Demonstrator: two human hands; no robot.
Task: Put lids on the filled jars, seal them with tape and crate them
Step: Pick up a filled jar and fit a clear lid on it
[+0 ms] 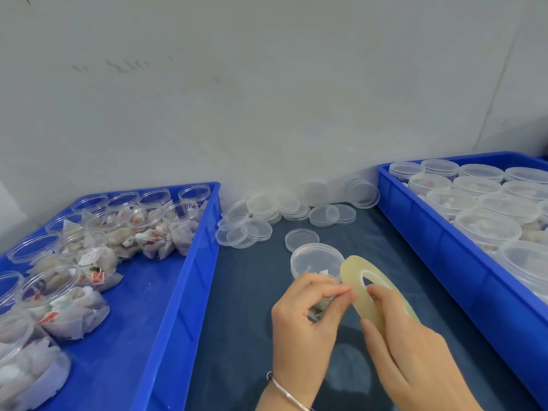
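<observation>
A clear jar (315, 261) with its lid on stands on the dark table (246, 321) in the middle, filled with tea bags. My right hand (415, 354) grips a flat roll of yellowish tape (353, 280), held on edge just right of the jar. My left hand (305, 318) pinches at the roll's rim with thumb and fingertips, in front of the jar's lower half. A single loose lid (302, 238) lies behind the jar.
The blue crate (178, 286) on the left holds open filled jars (68, 304). Another blue crate (444, 241) on the right holds lidded jars (486, 226). A heap of clear lids (267, 215) lies by the wall between them.
</observation>
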